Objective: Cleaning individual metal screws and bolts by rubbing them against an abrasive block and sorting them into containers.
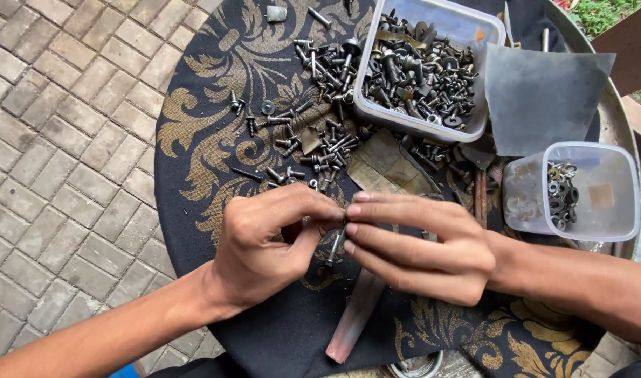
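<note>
My left hand [264, 241] and my right hand [422, 245] meet fingertip to fingertip over a round table covered by a black cloth with gold patterns [201, 140]. Between them they hold a dark metal bolt [334, 246] that hangs downward under the fingers. The left thumb and fingers pinch its top end; the right fingertips press against it from the other side. Just beyond the hands lies a loose pile of bolts and screws [313, 140] on the cloth.
A clear plastic tub full of dark bolts and nuts [422, 70] stands at the back. A smaller clear tub with washers [580, 189] sits at the right. Grey sheets [545, 91] lie between them. A pinkish flat bar [355, 315] lies near me. Paved floor is at left.
</note>
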